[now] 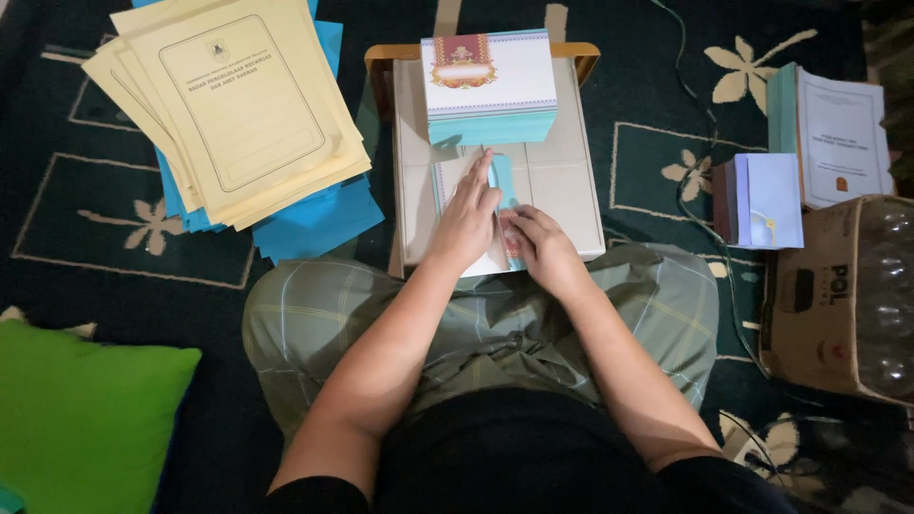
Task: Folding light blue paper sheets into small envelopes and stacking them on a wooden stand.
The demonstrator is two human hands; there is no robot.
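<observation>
A dark floral carpet (666,114) covers the floor, where a low tray-like counter (571,190) stands before the seated person's knees. The left hand (466,214) lies flat, fingers extended, pressing a white sheet with a teal strip (502,181) on the counter; the right hand (538,243) pinches its near edge. The paper looks light, thin and easily creased, best held by its edges. A stack of bordered cards (487,86) sits just beyond, yellow folders (228,105) well left.
</observation>
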